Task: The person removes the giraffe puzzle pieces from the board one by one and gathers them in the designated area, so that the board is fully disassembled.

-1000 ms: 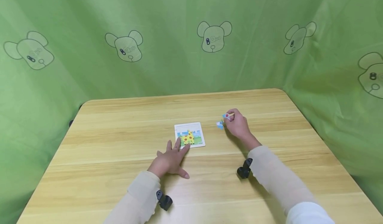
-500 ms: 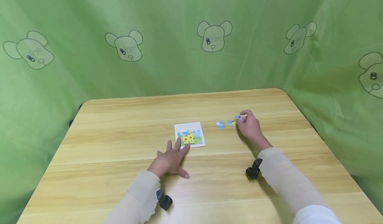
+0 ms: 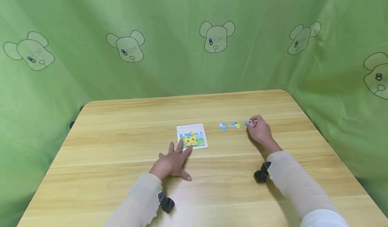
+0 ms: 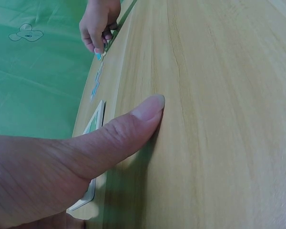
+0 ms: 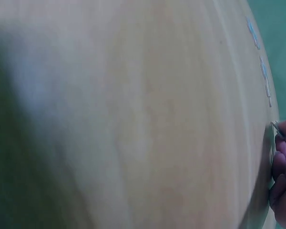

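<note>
A white-framed jigsaw puzzle tray [image 3: 191, 128] lies mid-table, a yellow giraffe picture filling its lower part and bare white above. My left hand [image 3: 172, 163] is spread flat, its fingertips resting on the tray's near edge. Farther right, my right hand [image 3: 261, 132] pinches a blue puzzle piece [image 3: 249, 123] with a red spot between thumb and fingers, close above the table. A bit of yellow shows just beneath that piece; I cannot tell whether it is a separate one. Left of it lie a blue-and-yellow puzzle piece [image 3: 235, 125] and a blue-and-white puzzle piece [image 3: 223, 126].
The wooden table [image 3: 121, 126] has its back edge along a green curtain [image 3: 175, 65] printed with bear heads. A black wrist camera [image 3: 166, 202] sits on the left sleeve, and another wrist camera [image 3: 262, 172] on the right one.
My right hand has moved right with the red-spotted puzzle piece and come slightly nearer. The blue-and-yellow piece now lies on the table beside the blue-and-white one. My left hand has stayed put.
</note>
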{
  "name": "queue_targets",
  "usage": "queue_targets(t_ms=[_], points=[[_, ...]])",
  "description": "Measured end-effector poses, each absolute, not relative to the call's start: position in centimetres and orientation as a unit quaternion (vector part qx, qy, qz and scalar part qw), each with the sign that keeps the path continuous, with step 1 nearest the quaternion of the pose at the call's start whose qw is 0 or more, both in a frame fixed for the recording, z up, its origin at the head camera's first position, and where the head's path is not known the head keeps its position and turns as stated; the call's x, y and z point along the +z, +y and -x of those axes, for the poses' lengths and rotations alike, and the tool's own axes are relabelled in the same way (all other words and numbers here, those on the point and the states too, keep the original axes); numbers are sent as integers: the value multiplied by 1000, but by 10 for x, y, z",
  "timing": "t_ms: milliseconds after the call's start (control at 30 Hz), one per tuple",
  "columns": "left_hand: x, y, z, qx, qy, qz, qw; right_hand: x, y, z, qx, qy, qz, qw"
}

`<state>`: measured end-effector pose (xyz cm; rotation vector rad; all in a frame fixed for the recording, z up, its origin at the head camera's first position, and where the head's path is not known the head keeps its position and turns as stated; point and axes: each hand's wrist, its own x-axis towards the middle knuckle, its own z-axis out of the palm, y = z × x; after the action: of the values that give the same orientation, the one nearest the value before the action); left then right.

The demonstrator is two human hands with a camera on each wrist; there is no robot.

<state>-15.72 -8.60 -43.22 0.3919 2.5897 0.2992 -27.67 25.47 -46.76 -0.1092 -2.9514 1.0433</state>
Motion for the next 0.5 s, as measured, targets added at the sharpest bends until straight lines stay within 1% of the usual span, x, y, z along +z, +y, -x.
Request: queue_targets(t_ms=[333,500], points=[[-434,-86,157,112,951,-144,249,-472,255,279,299,-954,20,23],[-434,-86,157,114,951,-143,248,-473,254,280,285,-958,28,19]])
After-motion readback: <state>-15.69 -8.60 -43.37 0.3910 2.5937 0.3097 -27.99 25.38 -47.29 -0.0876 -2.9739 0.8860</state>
